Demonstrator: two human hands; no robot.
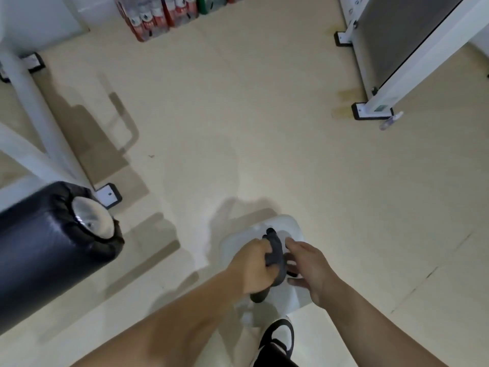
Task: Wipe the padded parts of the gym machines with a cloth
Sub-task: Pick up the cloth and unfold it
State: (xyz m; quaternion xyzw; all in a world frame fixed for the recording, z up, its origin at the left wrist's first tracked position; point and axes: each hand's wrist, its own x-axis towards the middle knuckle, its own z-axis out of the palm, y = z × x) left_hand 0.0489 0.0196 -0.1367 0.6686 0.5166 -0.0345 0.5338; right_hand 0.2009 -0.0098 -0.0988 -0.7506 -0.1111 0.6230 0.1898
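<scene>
Two bare forearms right under the lens. The left grip (251, 266) is clamped tight round a dark grey cloth (276, 256), which is twisted into a soft rope that pokes out above and below the fist. The right grip (308, 270) sits just beside it, fingers spread and relaxed, holding nothing; whether they touch the cloth I can't tell. I'd call this the wring-out step, with no pad being wiped yet. Beneath everything lies the floor (238, 102), smooth matte beige with faint seams. Well off to the left of the grip is the big one, a black roller pad (47, 250): cylindrical, glossy vinyl puckered round a shiny metal end cap (91, 221), and the likely next target. Far ahead and to the right of the grip stands a white-framed machine (397, 41) with a flat grey panel. Far ahead are shrink-wrapped bottle packs (148, 19). Directly under the grip is a white basin (288, 223), a rounded square, hard plastic by the look. The next move calls for both grips twisting opposite ways, then opening the cloth out and carrying it left to that pad.
</scene>
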